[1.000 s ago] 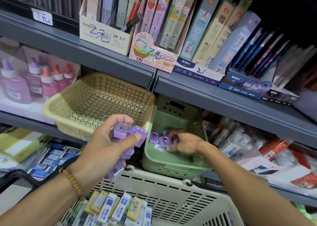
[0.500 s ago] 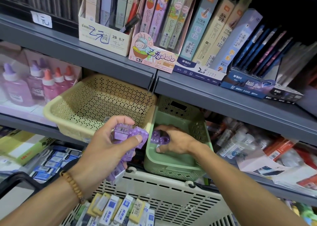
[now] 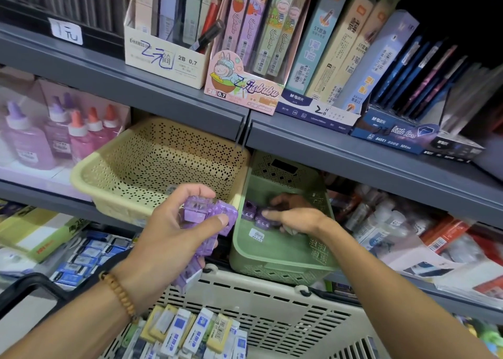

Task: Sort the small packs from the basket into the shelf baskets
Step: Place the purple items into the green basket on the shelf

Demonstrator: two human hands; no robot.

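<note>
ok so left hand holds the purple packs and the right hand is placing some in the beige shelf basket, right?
Not quite. In the head view the right hand is in the green shelf basket, not the beige shelf basket. The left hand does hold the purple packs.

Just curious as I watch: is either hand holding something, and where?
The left hand grips a bunch of purple packs, thumb across their front. The right hand rests on purple packs in the green basket; its grip is unclear.

Grey upper shelf (image 3: 353, 151) carries upright display boxes (image 3: 166, 59) of pencil leads. Lower shelf (image 3: 40, 198) carries glue bottles (image 3: 27, 140), a beige basket (image 3: 114, 168) and, touching it on the right, a green basket (image 3: 272, 252).
</note>
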